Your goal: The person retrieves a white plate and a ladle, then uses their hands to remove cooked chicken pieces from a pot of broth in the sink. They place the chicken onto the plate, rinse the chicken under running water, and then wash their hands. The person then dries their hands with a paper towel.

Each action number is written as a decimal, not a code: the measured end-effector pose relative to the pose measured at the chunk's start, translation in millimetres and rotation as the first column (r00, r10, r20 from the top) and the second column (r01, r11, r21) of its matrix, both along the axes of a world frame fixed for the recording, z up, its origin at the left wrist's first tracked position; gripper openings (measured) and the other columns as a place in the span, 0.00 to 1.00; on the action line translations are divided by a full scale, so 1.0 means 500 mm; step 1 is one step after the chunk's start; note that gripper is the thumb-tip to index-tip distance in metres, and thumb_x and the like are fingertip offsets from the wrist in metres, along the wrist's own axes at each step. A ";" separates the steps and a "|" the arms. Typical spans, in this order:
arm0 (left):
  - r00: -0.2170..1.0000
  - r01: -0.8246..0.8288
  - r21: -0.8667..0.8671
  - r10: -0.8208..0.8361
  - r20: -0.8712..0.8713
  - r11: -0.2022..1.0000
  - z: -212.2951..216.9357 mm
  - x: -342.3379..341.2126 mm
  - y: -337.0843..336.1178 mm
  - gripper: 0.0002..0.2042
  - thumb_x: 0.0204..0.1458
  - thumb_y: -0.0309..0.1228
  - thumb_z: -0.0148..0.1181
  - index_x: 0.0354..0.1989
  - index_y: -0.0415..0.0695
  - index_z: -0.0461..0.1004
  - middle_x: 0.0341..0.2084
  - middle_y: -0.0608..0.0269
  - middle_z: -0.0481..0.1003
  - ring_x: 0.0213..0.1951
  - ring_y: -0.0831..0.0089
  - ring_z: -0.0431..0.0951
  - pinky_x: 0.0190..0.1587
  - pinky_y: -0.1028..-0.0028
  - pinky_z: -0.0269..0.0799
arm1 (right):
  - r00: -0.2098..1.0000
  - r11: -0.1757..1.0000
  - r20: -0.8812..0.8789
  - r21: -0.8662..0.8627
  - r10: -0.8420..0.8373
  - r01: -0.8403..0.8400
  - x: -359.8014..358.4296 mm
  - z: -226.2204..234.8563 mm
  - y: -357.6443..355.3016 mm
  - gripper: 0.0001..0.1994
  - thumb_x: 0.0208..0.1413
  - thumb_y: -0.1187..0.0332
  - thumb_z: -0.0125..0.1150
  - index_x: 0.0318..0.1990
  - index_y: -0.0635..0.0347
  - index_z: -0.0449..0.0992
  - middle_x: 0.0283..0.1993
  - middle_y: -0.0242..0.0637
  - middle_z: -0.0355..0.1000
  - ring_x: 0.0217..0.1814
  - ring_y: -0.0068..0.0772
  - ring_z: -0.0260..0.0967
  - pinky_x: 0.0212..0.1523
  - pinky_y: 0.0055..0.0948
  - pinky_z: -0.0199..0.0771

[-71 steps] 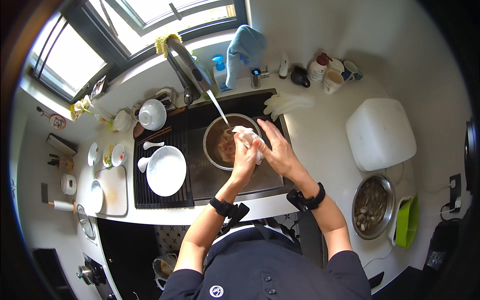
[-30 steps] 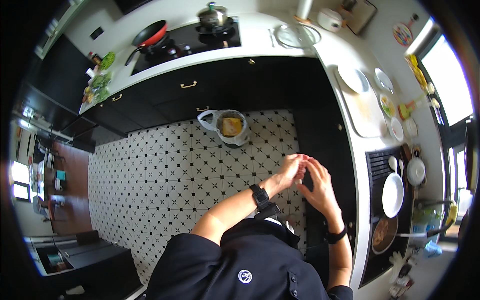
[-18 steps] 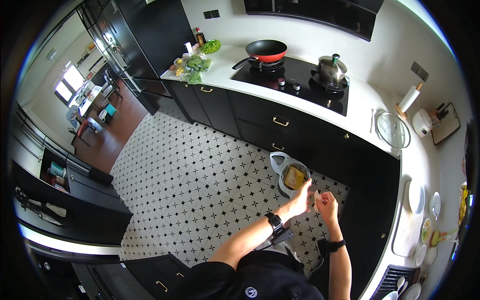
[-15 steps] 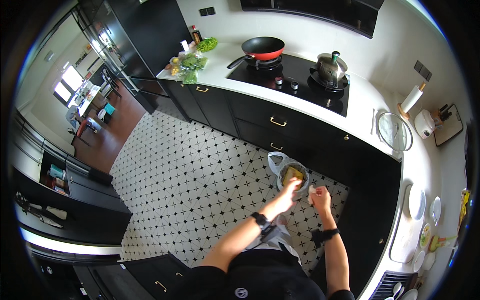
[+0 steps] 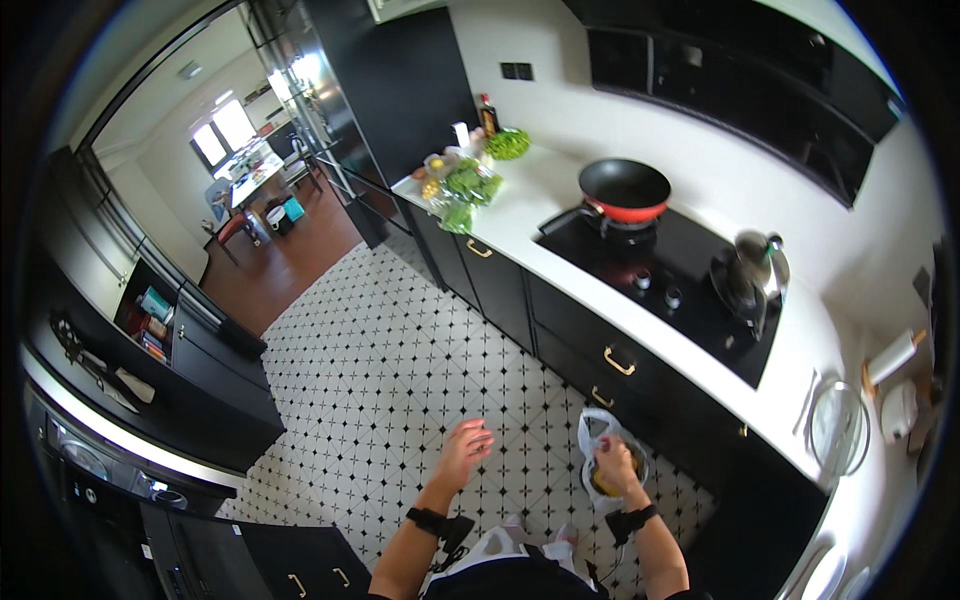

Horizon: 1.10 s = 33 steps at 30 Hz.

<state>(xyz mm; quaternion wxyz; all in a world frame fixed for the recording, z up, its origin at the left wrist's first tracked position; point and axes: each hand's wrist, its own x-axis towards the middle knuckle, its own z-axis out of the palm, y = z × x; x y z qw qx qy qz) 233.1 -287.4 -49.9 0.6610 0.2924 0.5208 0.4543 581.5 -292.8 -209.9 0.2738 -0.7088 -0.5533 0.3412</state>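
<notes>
My right hand (image 5: 619, 466) is over a small bin (image 5: 640, 475) on the floor, its fingers drawn together. Whatever they hold, if anything, is too small to make out. The bin has a whitish plastic bag (image 5: 590, 430) in it, with one bag handle standing up on the left. Something yellow (image 5: 607, 487) lies inside, mostly covered by the hand. Away to the left, above the tiled floor, my left hand (image 5: 463, 452) holds nothing, and its fingers are stretched out and slightly bent. Both wrists wear black bands.
Black drawers (image 5: 570, 350) rise just behind the bin. On the white counter are a red pan (image 5: 627, 192) and a lidded pot (image 5: 758, 270) on the black cooktop (image 5: 650, 285), bagged vegetables (image 5: 470, 185) and a glass lid (image 5: 838, 428). Patterned tiles (image 5: 400, 380) spread left.
My left hand has left the bin and moved left. My right hand, which had a small whitish thing in it, has come over the bin. The view has turned to the left.
</notes>
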 end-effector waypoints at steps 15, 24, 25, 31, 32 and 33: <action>0.966 -0.243 0.193 0.256 -0.045 0.951 0.106 -0.496 0.561 0.16 0.61 0.38 0.53 0.53 0.45 0.72 0.40 0.65 0.78 0.43 0.74 0.78 0.47 0.73 0.70 | 0.770 0.942 -0.544 0.202 0.334 -0.266 -0.553 0.392 0.646 0.12 0.63 0.79 0.57 0.53 0.66 0.71 0.47 0.37 0.74 0.47 0.26 0.75 0.50 0.27 0.78; 0.936 -0.046 0.356 0.165 -0.312 0.933 0.171 -0.622 1.029 0.13 0.61 0.39 0.56 0.49 0.46 0.75 0.38 0.71 0.78 0.41 0.81 0.75 0.46 0.76 0.65 | 0.810 0.949 -0.508 0.253 0.294 -0.186 -0.637 0.459 0.979 0.12 0.64 0.79 0.53 0.54 0.68 0.70 0.50 0.38 0.72 0.50 0.27 0.72 0.54 0.31 0.76; 0.940 -0.041 0.355 0.156 -0.302 0.934 0.161 -0.627 1.088 0.13 0.61 0.37 0.57 0.49 0.44 0.75 0.37 0.71 0.77 0.40 0.82 0.73 0.44 0.77 0.65 | 0.801 0.952 -0.530 0.259 0.279 -0.161 -0.638 0.451 1.024 0.12 0.64 0.78 0.55 0.54 0.68 0.70 0.49 0.38 0.73 0.48 0.27 0.74 0.52 0.29 0.76; 0.880 -0.002 0.285 0.137 -0.455 0.959 0.084 -0.666 1.421 0.13 0.57 0.29 0.61 0.49 0.40 0.75 0.33 0.72 0.73 0.37 0.82 0.70 0.40 0.80 0.65 | 0.775 0.971 -0.592 0.206 0.221 -0.120 -0.644 0.428 1.286 0.11 0.65 0.79 0.53 0.53 0.69 0.70 0.50 0.38 0.72 0.48 0.27 0.73 0.54 0.29 0.75; 0.857 0.028 0.294 0.128 -0.498 0.955 0.070 -0.680 1.479 0.14 0.55 0.30 0.63 0.49 0.40 0.75 0.33 0.70 0.74 0.36 0.80 0.71 0.40 0.78 0.67 | 0.802 0.976 -0.561 0.180 0.204 -0.122 -0.644 0.433 1.321 0.10 0.65 0.79 0.53 0.52 0.68 0.70 0.49 0.38 0.73 0.47 0.27 0.74 0.52 0.27 0.75; 0.836 0.010 0.279 0.144 -0.529 0.960 0.053 -0.690 1.534 0.14 0.55 0.30 0.64 0.49 0.40 0.75 0.33 0.69 0.74 0.36 0.79 0.72 0.39 0.77 0.67 | 0.809 0.972 -0.549 0.203 0.211 -0.116 -0.645 0.440 1.352 0.10 0.65 0.79 0.53 0.52 0.68 0.70 0.49 0.38 0.74 0.47 0.27 0.74 0.52 0.27 0.75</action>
